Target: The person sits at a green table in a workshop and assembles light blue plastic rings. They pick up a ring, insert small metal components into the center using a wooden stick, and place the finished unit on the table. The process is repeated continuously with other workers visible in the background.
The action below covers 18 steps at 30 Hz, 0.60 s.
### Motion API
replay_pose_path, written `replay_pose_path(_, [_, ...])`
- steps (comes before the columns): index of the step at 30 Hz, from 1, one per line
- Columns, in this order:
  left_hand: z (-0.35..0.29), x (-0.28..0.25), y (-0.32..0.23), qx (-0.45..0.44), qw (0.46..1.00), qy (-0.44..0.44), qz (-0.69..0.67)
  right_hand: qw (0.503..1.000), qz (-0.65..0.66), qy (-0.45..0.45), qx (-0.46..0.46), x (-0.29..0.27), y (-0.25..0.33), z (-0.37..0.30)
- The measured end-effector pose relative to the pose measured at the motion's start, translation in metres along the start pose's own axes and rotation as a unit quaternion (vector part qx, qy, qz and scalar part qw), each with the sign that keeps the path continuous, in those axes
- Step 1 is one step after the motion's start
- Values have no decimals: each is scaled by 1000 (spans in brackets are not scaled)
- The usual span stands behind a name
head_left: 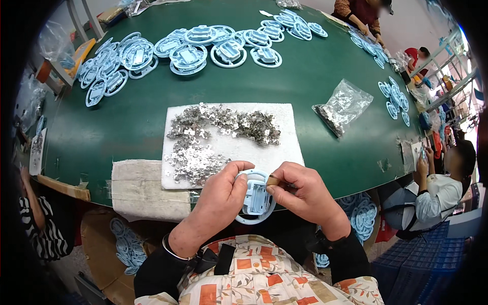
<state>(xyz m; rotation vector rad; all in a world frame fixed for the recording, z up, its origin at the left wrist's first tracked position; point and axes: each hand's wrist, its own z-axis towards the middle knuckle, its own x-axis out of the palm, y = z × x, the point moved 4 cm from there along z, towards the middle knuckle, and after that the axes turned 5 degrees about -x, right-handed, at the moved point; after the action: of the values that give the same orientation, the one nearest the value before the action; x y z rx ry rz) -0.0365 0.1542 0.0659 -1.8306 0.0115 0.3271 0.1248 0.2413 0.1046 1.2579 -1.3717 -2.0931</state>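
My left hand grips the left rim of a light-blue plastic toy steering wheel, which has an open boxy recess in its middle. It is held at the table's near edge, above my lap. At its upper right rim, my right hand is closed in a pinch. A small brown piece shows at those fingertips; whether it is held or wrapped round a finger I cannot tell. Just beyond my hands, many small shiny metal clips lie heaped on a white foam board.
More blue wheels are piled across the far side of the green table. A clear plastic bag with metal pieces lies right. A cloth-covered pad sits left. Boxes of wheels stand below the edge. Co-workers sit around the table.
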Motion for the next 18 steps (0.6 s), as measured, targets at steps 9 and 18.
replay_pose_path(9, [7, 2, 7, 0, 1000, -4, 31, 991, -134, 24, -14, 4, 2, 9])
replay_pose_path(18, [10, 3, 10, 9, 998, -7, 55, 962, -263, 19, -70, 16, 13, 12])
